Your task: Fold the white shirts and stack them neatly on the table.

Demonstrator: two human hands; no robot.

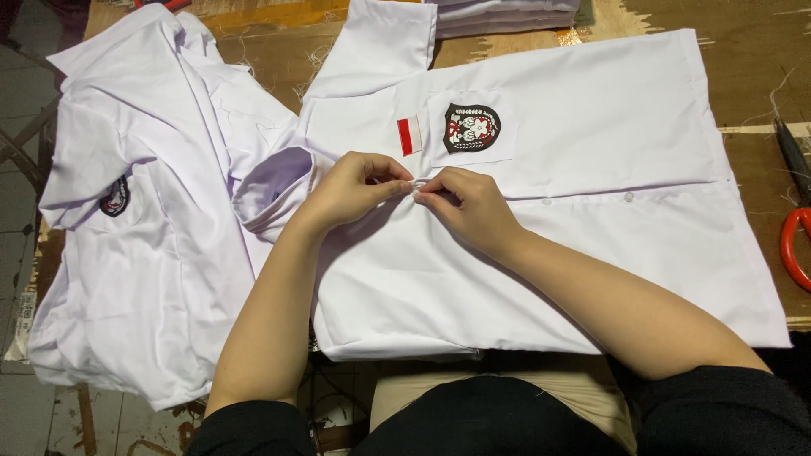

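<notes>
While both hands meet over the middle of the white shirt (591,127), the fingertips come together on a small spot of its front placket, near the collar end. The left hand (355,190) and the right hand (469,207) are touching each other there, thumbs and forefingers pinched on the cloth; whether a button sits between them I cannot tell, as the fingers hide it.

That shirt lies flat across the wooden table (752,67), collar to the left, hem to the right, its cotton smooth with only soft creases. A square chest pocket carries a dark shield-shaped badge (471,127) with red and white in it, and just beside it sits a small red and white strip (409,135). Pale round buttons (628,197) show along the front edge further right.

To the left a second white shirt (144,228) lies rumpled, hanging partly over the table edge, with a similar dark badge. More folded white cloth (507,15) is stacked at the top. Red-handled scissors (794,219) rest at the far right on the worn, scuffed board, with loose threads scattered about.
</notes>
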